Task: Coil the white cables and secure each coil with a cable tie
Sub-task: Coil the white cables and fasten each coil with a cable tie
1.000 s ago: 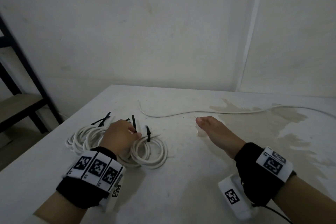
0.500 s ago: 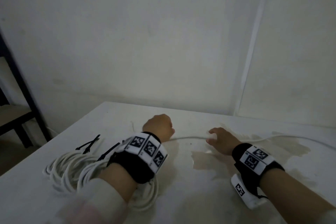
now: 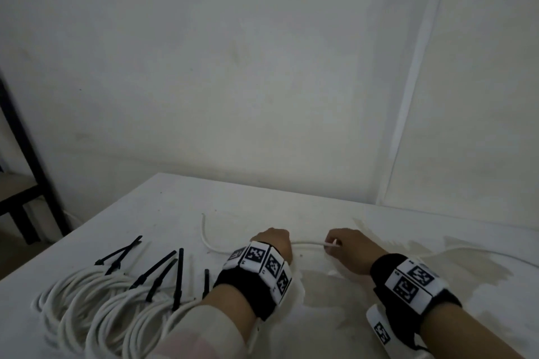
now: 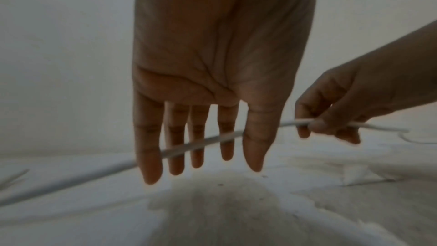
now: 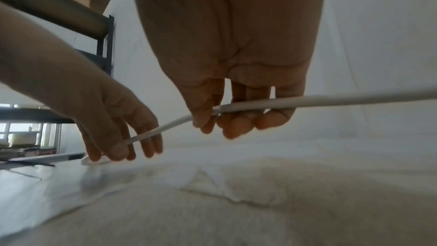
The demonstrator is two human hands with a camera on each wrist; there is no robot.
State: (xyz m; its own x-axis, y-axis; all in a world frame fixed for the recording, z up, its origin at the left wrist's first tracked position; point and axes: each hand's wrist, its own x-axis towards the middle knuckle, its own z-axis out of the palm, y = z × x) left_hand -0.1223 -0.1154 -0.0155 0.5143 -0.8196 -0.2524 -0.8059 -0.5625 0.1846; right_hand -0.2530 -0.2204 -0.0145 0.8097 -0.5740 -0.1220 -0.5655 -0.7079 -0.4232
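I see both hands low over the white counter [image 3: 180, 213], on one loose white cable [image 3: 309, 243] that runs between them. Right hand [image 3: 350, 251] pinches the cable: in the right wrist view thumb and curled fingers [image 5: 238, 124] close round it, and the cable goes on to the right, off toward the counter's far right side. Left hand [image 3: 274, 245] is on the same cable just to the left. In the left wrist view its fingers [image 4: 176, 137] hang straight and spread, cable passing behind them. In the right wrist view the left thumb and fingertips seem to close on the cable, so I read a light pinch, not a firm one. Cable's free end [image 3: 203, 217] curls away on the counter to the left of the left hand.

Near left corner of the counter: a pile of coiled white cables [image 3: 96, 309], coils lying flat and overlapping, each with a black cable tie [image 3: 178, 277] sticking up or out. My left forearm partly covers the nearest coil. A pale stain [image 3: 326, 294] spreads on the counter under and right of the hands. Dark shelf frame [image 3: 32, 160] stands at the far left by the wall.
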